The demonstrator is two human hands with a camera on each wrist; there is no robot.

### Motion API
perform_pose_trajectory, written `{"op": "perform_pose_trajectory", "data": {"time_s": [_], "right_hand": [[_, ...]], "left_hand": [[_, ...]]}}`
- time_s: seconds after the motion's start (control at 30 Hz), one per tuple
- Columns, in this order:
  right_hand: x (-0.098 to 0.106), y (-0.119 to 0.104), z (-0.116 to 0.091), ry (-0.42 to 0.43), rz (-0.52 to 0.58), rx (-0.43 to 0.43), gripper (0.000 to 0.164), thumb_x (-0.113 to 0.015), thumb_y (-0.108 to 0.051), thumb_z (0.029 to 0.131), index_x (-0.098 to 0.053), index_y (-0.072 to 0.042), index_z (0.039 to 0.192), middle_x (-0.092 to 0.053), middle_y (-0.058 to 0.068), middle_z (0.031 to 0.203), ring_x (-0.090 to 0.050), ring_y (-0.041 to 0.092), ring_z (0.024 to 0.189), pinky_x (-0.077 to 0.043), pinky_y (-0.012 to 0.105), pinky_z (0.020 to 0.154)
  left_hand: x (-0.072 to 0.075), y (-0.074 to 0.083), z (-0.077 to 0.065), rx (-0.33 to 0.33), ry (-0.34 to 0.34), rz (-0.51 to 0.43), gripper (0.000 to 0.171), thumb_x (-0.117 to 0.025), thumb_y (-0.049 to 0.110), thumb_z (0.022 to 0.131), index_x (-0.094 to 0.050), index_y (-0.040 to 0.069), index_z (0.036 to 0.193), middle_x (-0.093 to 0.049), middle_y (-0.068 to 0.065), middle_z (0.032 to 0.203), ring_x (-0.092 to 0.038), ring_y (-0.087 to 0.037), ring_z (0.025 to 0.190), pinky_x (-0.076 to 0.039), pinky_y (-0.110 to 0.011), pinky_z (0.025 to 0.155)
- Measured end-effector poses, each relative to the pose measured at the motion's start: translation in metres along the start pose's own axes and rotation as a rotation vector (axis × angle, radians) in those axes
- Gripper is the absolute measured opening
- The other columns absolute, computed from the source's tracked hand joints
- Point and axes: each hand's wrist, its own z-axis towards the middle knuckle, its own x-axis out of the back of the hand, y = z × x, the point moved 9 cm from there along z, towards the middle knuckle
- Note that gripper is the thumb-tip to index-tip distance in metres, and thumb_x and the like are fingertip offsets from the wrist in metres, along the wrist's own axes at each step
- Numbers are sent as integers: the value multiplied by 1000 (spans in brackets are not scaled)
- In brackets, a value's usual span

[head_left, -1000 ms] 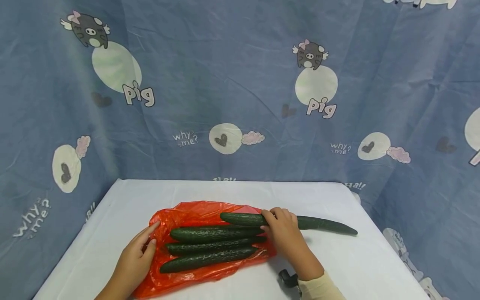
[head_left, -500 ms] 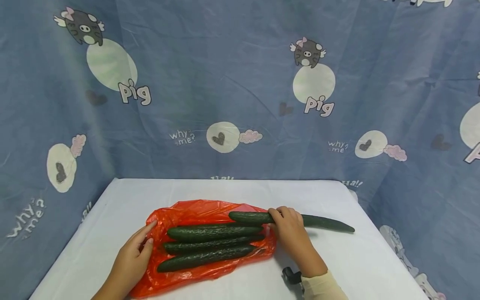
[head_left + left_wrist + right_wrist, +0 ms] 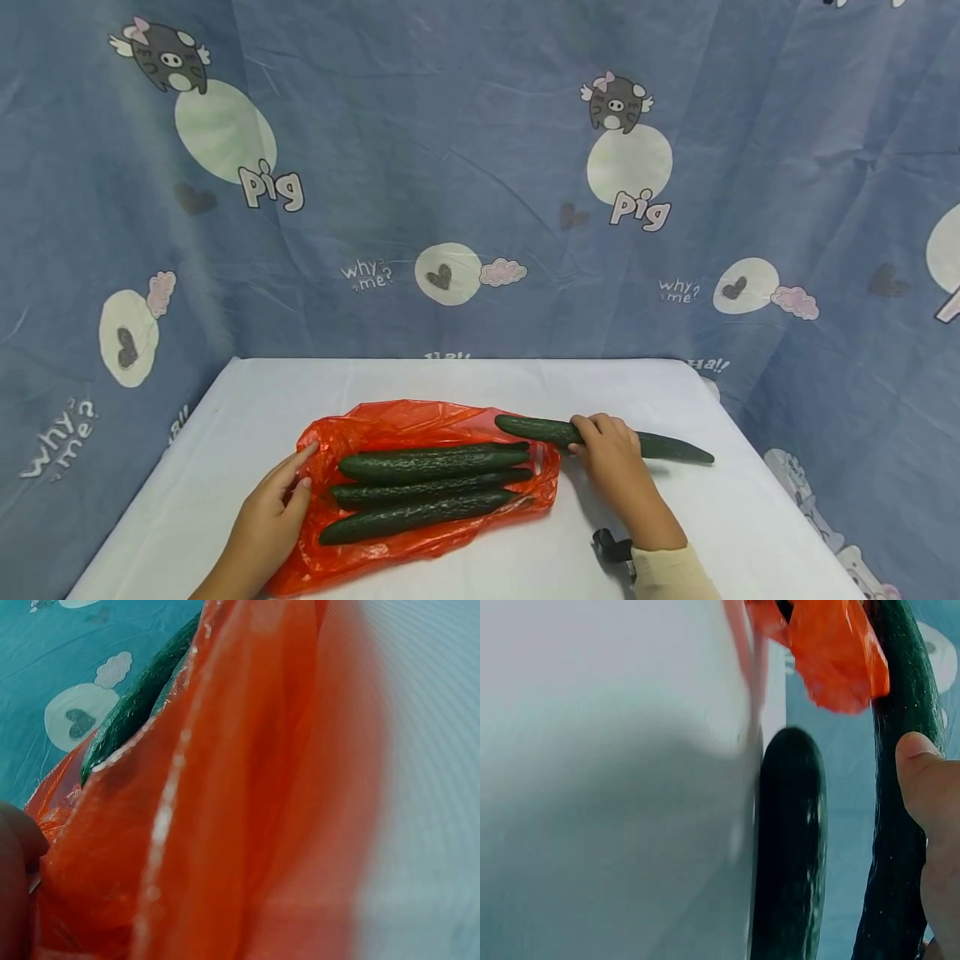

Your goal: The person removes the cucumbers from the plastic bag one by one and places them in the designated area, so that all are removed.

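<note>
In the head view my right hand (image 3: pixel 611 458) grips a dark green cucumber (image 3: pixel 528 427) from above, around its right part. Its left end reaches over the edge of a red plastic bag (image 3: pixel 420 425). Another cucumber (image 3: pixel 675 450) lies on the table, partly hidden behind that hand; the right wrist view shows this lying cucumber (image 3: pixel 789 847) beside the held cucumber (image 3: pixel 904 787), with the thumb (image 3: pixel 919 761) pressed on the held one. My left hand (image 3: pixel 266 521) rests at the bag's left edge, forefinger extended and thumb apart. Three cucumbers (image 3: pixel 427 483) lie side by side on the bag.
A white-covered table (image 3: pixel 637 392) bears everything. A blue printed cloth (image 3: pixel 480 167) hangs behind it and along both sides. A black device (image 3: pixel 611 546) is at the right wrist, beside a cream sleeve (image 3: pixel 675 575).
My right hand has moved to the right with the cucumber, drawing its left end away from above the bag's cucumbers. My left hand and the other cucumbers stay about where they were.
</note>
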Motion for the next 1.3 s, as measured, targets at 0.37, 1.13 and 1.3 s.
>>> {"op": "perform_pose_trajectory", "data": {"time_s": [0.37,1.13,1.3], "right_hand": [[5,21,-10,-32,3,-16,43,-76,-23,97,-64,-10,136,-64,10,120,-57,36,117,-45,60,98],[16,68,-25,-70,-6,-114,45,-76,-21,96,-63,-12,138,-64,13,125,-56,42,122,-40,66,100],[7,83,-32,-134,-6,-156,46,-75,-24,97,-62,-13,141,-63,14,131,-53,43,128,-36,68,103]], "left_hand": [[1,2,-1,-13,12,6,53,-48,12,110,-39,13,162,-41,-25,162,-41,-51,146,-44,-67,109],[3,3,3,-1,-3,10,53,-47,14,110,-39,13,163,-41,-25,162,-42,-51,146,-44,-68,109],[2,2,1,-4,-7,14,52,-46,15,111,-39,15,163,-42,-23,162,-42,-49,147,-43,-68,111]]}}
